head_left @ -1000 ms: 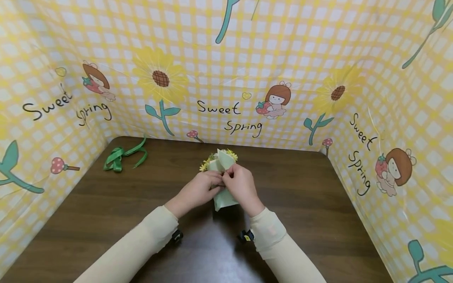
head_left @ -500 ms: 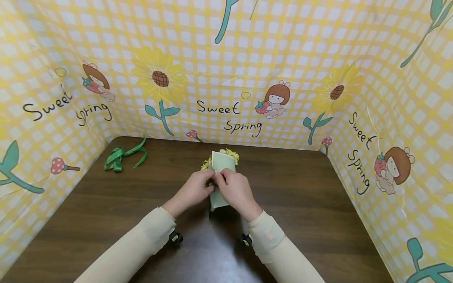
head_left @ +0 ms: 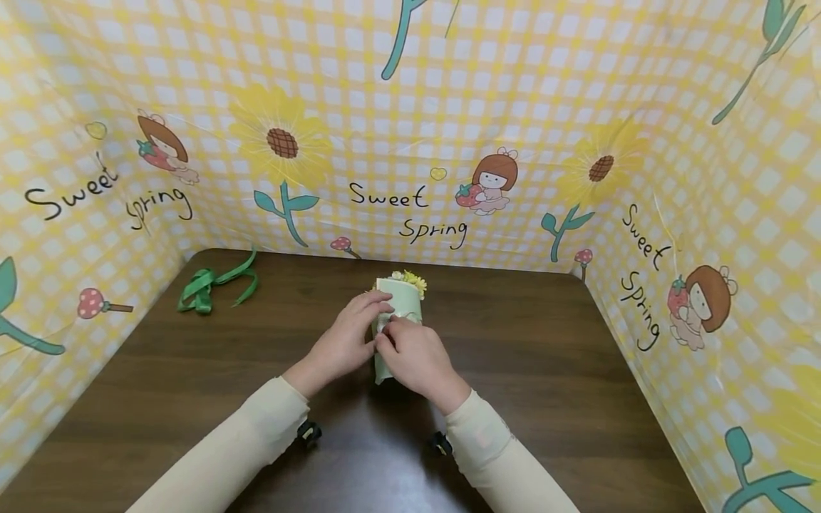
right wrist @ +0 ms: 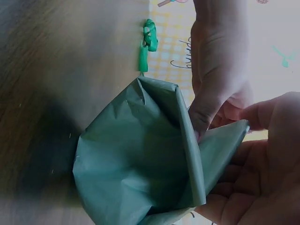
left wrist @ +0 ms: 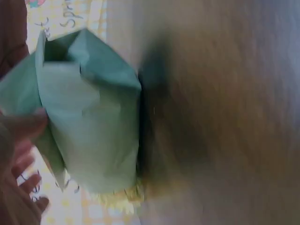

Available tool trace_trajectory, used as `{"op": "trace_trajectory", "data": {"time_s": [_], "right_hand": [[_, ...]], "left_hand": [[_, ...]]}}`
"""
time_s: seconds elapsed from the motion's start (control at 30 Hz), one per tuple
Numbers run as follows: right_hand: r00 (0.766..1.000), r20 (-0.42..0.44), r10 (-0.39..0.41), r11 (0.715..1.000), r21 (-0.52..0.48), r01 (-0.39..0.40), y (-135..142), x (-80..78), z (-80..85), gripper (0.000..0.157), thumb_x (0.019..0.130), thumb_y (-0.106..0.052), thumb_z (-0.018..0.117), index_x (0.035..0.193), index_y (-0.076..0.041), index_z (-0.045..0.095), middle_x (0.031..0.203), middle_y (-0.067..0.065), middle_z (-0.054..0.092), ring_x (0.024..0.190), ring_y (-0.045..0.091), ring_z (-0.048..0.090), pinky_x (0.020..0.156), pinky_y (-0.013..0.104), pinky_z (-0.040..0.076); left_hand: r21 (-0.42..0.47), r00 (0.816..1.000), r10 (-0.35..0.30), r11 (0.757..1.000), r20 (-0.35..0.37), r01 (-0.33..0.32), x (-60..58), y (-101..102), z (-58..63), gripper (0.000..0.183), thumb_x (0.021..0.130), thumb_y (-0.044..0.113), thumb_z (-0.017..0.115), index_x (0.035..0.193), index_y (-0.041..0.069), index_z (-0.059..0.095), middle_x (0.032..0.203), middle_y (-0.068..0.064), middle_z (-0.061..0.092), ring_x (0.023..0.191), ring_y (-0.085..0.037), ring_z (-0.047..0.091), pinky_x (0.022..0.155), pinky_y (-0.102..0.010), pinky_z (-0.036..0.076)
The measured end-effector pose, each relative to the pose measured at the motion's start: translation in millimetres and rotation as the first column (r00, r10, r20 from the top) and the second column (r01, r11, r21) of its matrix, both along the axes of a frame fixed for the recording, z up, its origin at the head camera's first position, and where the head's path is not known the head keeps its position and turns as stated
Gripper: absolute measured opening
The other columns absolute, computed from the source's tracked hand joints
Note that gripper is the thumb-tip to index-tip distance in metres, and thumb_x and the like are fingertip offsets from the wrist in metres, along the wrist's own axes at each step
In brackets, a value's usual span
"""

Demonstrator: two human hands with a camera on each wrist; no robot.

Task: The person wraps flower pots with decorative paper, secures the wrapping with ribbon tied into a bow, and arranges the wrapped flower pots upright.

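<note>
A bouquet wrapped in pale green wrapping paper [head_left: 408,306] lies on the dark wooden table, its yellow flowers [head_left: 415,283] showing at the far end. My right hand [head_left: 418,358] has thumb and fingertips pinched together on the paper at the middle of the wrap. My left hand [head_left: 336,345] lies along the left side, fingers spread and fairly straight, thumb against the paper. In the left wrist view the near end of the wrapper [left wrist: 89,108] gapes, with folded edges. A paper flap [right wrist: 220,147] stands up between both hands in the right wrist view.
A loose green ribbon [head_left: 202,291] lies at the table's far left. Yellow checked cloth [head_left: 398,128] with printed flowers and lettering walls in the back and both sides of the table [head_left: 532,370]. Each wrist wears a small black camera [head_left: 309,433].
The pointed flap near the flowers has come down, leaving a smoother, rounded paper front. My left fingers have left their pinch and spread upward along the wrap. The right hand has shifted slightly left.
</note>
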State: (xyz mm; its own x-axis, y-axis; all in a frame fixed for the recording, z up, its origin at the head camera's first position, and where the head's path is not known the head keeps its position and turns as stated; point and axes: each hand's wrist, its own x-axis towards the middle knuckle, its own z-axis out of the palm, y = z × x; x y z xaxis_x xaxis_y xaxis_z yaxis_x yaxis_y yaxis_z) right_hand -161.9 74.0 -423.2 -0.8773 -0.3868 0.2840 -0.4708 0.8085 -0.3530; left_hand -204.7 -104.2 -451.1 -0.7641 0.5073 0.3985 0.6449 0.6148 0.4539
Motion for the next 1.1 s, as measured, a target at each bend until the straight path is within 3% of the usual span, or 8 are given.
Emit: {"op": "trace_trajectory", "data": {"time_s": [0.1, 0.23, 0.4, 0.6, 0.73, 0.83, 0.97, 1.1], "right_hand": [[0.999, -0.039, 0.018, 1.0, 0.022, -0.018, 2.1, -0.1, -2.8, 0.033, 0.106, -0.032, 0.048, 0.089, -0.017, 0.072, 0.113, 0.003, 0.072, 0.093, 0.02, 0.07, 0.076, 0.037, 0.057], [0.996, -0.079, 0.042, 0.998, 0.046, -0.038, 1.3, 0.1, -7.9, 0.035, 0.105, -0.036, 0.051, 0.1, -0.015, 0.078, 0.132, 0.008, 0.069, 0.119, 0.02, 0.067, 0.091, 0.039, 0.058], [0.995, -0.085, 0.058, 0.992, 0.12, -0.048, 2.0, 0.2, -9.3, 0.044, 0.101, -0.049, 0.057, 0.116, -0.013, 0.077, 0.136, 0.01, 0.067, 0.126, 0.021, 0.063, 0.097, 0.039, 0.056], [0.994, -0.086, 0.063, 0.986, 0.162, -0.048, 4.7, 3.5, -11.0, 0.054, 0.094, -0.058, 0.065, 0.12, -0.011, 0.072, 0.144, 0.015, 0.058, 0.12, 0.027, 0.066, 0.091, 0.039, 0.058], [0.997, 0.031, 0.073, 0.997, 0.033, -0.074, 7.7, 5.5, -12.4, 0.056, 0.094, -0.046, 0.072, 0.134, -0.008, 0.064, 0.15, 0.016, 0.045, 0.113, 0.026, 0.066, 0.09, 0.036, 0.057], [0.991, 0.089, 0.105, 0.989, -0.112, -0.094, 12.0, 5.0, -12.8, 0.049, 0.093, -0.032, 0.075, 0.132, -0.006, 0.06, 0.143, 0.012, 0.04, 0.107, 0.022, 0.063, 0.091, 0.032, 0.055], [0.991, -0.072, 0.117, 0.989, -0.078, -0.123, 20.1, 7.8, -13.3, 0.029, 0.091, -0.019, 0.077, 0.113, -0.009, 0.061, 0.126, 0.008, 0.047, 0.1, 0.019, 0.059, 0.083, 0.03, 0.055], [0.941, -0.316, 0.12, 0.989, 0.122, -0.085, 26.9, 16.8, -13.2, 0.021, 0.088, -0.015, 0.079, 0.101, -0.01, 0.063, 0.103, 0.004, 0.055, 0.088, 0.02, 0.058, 0.072, 0.031, 0.054]], "left_hand": [[-0.088, 0.998, -0.06, 0.994, -0.027, 0.057, -8.0, -7.8, -0.7, 0.048, 0.089, 0.01, 0.079, 0.134, 0.009, 0.065, 0.145, -0.008, 0.057, 0.142, -0.03, 0.046, 0.118, -0.05, 0.036], [-0.168, 0.994, -0.098, 0.98, 0.039, 0.103, -14.6, -23.7, -3.4, 0.045, 0.094, 0.02, 0.076, 0.137, 0.012, 0.065, 0.145, -0.002, 0.058, 0.14, -0.025, 0.05, 0.111, -0.046, 0.045], [-0.186, 0.983, -0.16, 0.967, 0.095, 0.175, -22.0, -30.3, 0.9, 0.036, 0.098, 0.008, 0.065, 0.134, 0.009, 0.067, 0.146, -0.002, 0.059, 0.138, -0.026, 0.053, 0.111, -0.046, 0.046], [-0.207, 0.989, -0.096, 0.971, 0.117, 0.119, -27.3, -13.9, 13.7, 0.03, 0.103, 0.008, 0.058, 0.128, 0.016, 0.07, 0.131, 0.0, 0.067, 0.123, -0.02, 0.063, 0.101, -0.043, 0.053], [-0.272, 0.993, -0.058, 0.958, 0.107, 0.085, -25.9, -3.1, 21.2, 0.027, 0.104, 0.019, 0.062, 0.129, 0.017, 0.071, 0.122, -0.001, 0.067, 0.107, -0.016, 0.066, 0.09, -0.037, 0.056], [-0.336, 0.996, -0.032, 0.94, 0.086, 0.06, -23.8, 1.3, 25.4, 0.028, 0.102, 0.023, 0.065, 0.128, 0.015, 0.072, 0.11, 0.0, 0.065, 0.09, -0.013, 0.062, 0.079, -0.032, 0.054], [-0.391, 0.996, -0.02, 0.919, 0.085, 0.052, -22.4, 4.5, 30.3, 0.029, 0.101, 0.025, 0.067, 0.127, 0.013, 0.073, 0.105, 0.0, 0.062, 0.086, -0.012, 0.06, 0.074, -0.031, 0.052], [-0.439, 0.995, -0.025, 0.896, 0.1, 0.066, -23.2, 7.5, 34.9, 0.026, 0.1, 0.025, 0.068, 0.123, 0.014, 0.074, 0.106, -0.001, 0.063, 0.09, -0.014, 0.062, 0.077, -0.033, 0.053]]}}
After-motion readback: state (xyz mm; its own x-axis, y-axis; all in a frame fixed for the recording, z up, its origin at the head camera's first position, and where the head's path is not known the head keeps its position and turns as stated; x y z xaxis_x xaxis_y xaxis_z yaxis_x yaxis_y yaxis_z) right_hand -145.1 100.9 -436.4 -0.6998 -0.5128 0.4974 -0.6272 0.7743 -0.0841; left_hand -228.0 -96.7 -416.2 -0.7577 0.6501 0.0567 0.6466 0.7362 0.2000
